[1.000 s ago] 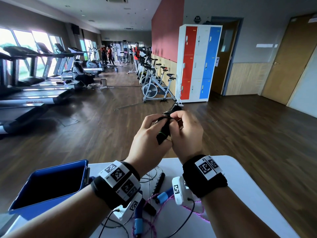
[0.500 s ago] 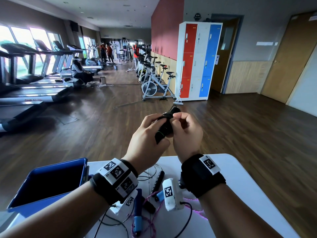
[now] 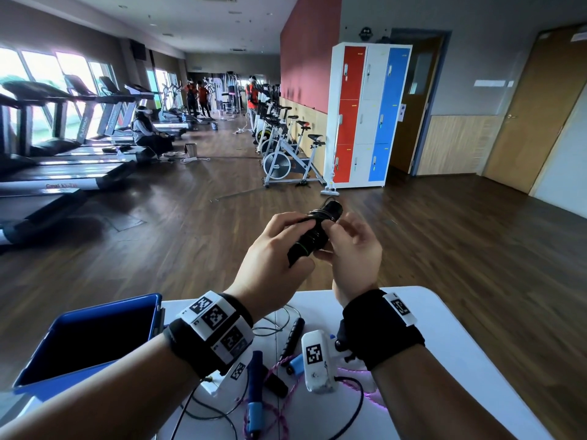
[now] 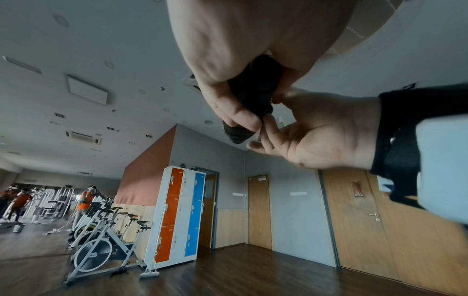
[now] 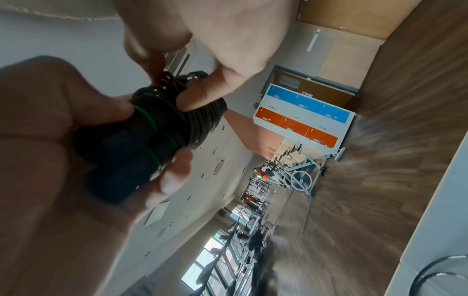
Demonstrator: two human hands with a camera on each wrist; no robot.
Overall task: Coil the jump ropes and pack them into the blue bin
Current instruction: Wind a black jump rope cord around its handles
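Dark wood floor (image 3: pixel 444 249), red-white-blue lockers (image 3: pixel 365 115), treadmills (image 3: pixel 63 154) beside bright windows (image 3: pixel 41 77).

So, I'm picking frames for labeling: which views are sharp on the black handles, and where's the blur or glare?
Head view: black handles fairly sharp, windows blown out at left, edges bent by the wide lens. Left wrist view: handles dark and shadowed under the left hand. Right wrist view: green rings crisp, floor streaked with motion blur.

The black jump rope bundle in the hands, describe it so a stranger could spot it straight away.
Start at the white table with the blue bin at its left. Above the table's far edge, the left hand and right hand hold the black jump rope bundle. Unlike the blue-handled pink rope lying on the table, its two black handles have thin green rings and cord wound around them.
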